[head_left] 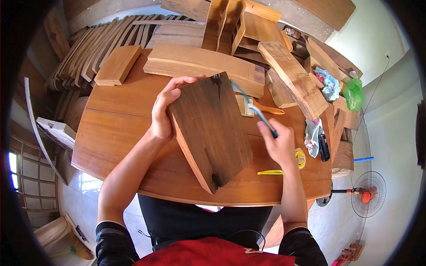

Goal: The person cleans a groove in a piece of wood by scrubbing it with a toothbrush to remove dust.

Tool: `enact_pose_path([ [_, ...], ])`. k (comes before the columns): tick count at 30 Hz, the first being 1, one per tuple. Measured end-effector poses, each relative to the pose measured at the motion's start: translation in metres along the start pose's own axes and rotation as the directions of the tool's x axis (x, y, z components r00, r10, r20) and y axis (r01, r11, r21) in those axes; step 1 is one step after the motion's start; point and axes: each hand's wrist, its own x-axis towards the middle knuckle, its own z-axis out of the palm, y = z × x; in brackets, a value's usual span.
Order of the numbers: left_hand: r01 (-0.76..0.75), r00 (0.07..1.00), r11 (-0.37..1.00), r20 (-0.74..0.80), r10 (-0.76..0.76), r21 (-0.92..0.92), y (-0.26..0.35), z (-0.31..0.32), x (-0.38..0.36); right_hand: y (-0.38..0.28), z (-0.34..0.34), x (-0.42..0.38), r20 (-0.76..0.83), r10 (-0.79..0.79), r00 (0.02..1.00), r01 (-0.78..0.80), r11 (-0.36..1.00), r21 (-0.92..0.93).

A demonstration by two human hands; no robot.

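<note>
My left hand (165, 106) grips the upper left edge of a dark brown wooden block (213, 133), thumb on its near face. The block is held tilted above the table, its broad face toward me, with blackened patches at the top and bottom corners. In my right hand (279, 142) is a slim teal-and-white stick that looks like a toothbrush (262, 116), pinched between thumb and fingers. Its far end reaches the block's upper right edge; whether it touches cannot be seen. Behind it a flat paintbrush (268, 109) with an orange handle lies on the table.
On the wooden table (115, 119) stand a long thick board (199, 64), a smaller block (117, 66) and a leaning plank (295, 77). A yellow tape roll (301, 158), a cloth (313, 137) and a black tool (324, 147) lie at right. A fan (368, 195) stands beyond.
</note>
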Motion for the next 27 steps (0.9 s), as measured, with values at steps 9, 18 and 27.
enact_pose_path([
  [9, 0.045, 0.997, 0.997, -0.064, -0.049, -0.062, 0.002, 0.005, -0.001, 0.007, -0.004, 0.003, 0.096, -0.006, 0.995, -0.003, 0.996, 0.088],
  [18, 0.075, 0.992, 0.994, -0.093, -0.081, -0.075, 0.0, 0.002, -0.001, 0.011, -0.012, 0.005, 0.292, -0.042, 0.956, -0.03, 0.971, 0.239],
  [27, 0.0, 1.0, 0.997, -0.004, 0.0, -0.083, -0.004, -0.001, 0.0, 0.042, -0.011, 0.015, 0.441, 0.132, 0.888, -0.305, 0.886, 0.35],
])
